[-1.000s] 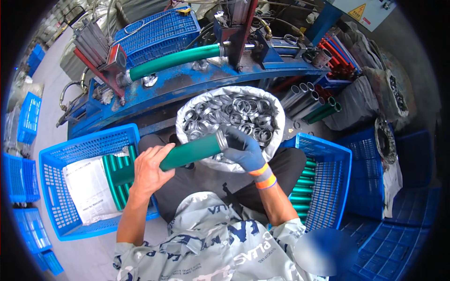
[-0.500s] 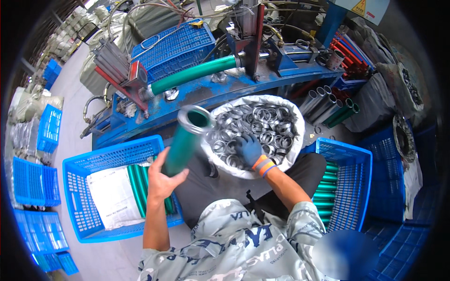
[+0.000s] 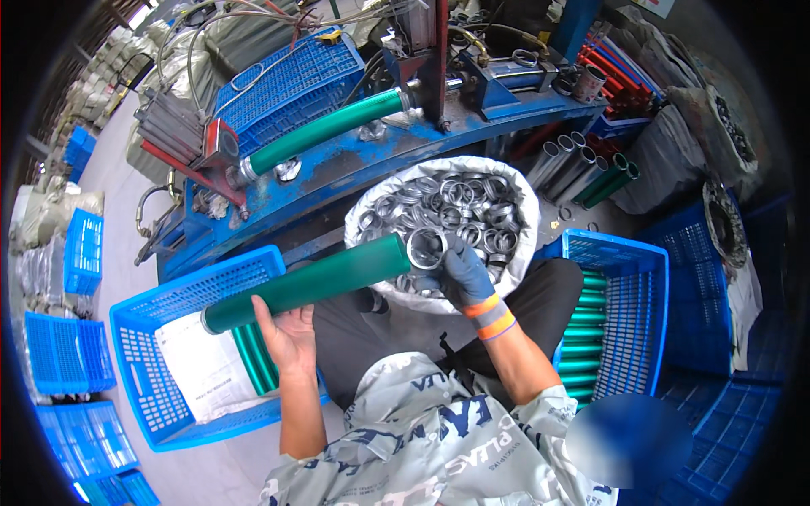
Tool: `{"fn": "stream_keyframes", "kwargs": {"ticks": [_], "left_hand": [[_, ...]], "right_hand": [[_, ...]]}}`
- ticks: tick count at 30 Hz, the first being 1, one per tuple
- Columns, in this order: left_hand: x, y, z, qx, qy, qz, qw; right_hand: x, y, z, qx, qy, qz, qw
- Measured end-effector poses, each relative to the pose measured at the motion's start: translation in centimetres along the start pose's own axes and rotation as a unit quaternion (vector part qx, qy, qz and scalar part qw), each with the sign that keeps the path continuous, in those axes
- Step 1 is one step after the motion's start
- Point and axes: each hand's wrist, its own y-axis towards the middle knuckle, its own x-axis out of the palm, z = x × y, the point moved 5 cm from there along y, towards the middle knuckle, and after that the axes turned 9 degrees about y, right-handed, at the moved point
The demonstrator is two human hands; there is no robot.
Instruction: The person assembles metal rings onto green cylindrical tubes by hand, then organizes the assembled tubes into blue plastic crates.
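The left hand [image 3: 291,341] carries a green tube [image 3: 316,281] slantwise over the left crate [image 3: 135,337] and the lap. Its grip cradles the tube from below, thumb on the near side, fingers mostly hidden. The gloved right hand [image 3: 466,274] pinches a metal ring [image 3: 413,255] between thumb and fingers, right by the tube's right-hand end; whether the two touch, I cannot tell.

This tube looks half done: a silver ring sits on its left-hand end, while the right-hand end seems to lack one. Several green tubes [image 3: 255,354] lie in the left crate and a row of others [image 3: 582,329] in the right crate; their ends are too unclear to judge. Plenty of loose rings [image 3: 456,198] fill the white sack [image 3: 527,202]. On the blue table [image 3: 337,160], another tube [image 3: 329,131] sits lengthwise in the machine.
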Motion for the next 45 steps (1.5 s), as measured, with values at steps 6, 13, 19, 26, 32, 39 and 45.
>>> {"fn": "stream_keyframes", "kwargs": {"ticks": [6,13,19,26,32,39,45], "left_hand": [[1.0,-0.9,-0.2,0.023,0.036,-0.005,0.999],[-0.5,-0.7,-0.5,0.021,0.073,-0.018,0.997],[-0.6,-0.5,-0.1,0.034,0.083,-0.015,0.996],[0.1,-0.1,-0.5,0.045,0.104,-0.041,0.993],[-0.4,0.7,0.4,0.073,0.096,-0.029,0.992],[-1.4,1.7,0.5,0.093,0.093,-0.006,0.991],[-1.5,2.2,1.5,0.083,0.090,-0.030,0.992]], "right_hand": [[0.0,0.6,-0.9,-0.060,-0.300,0.002,0.952],[0.5,0.1,-0.7,-0.074,-0.167,0.003,0.983],[1.1,-0.1,-0.6,-0.007,-0.297,0.057,0.953],[1.2,1.6,-1.3,-0.009,-0.349,0.051,0.936],[3.7,3.6,-1.4,0.009,-0.346,0.034,0.937],[2.9,4.3,-0.4,0.030,-0.326,0.054,0.943],[2.7,3.1,0.0,-0.007,-0.274,0.008,0.962]]}}
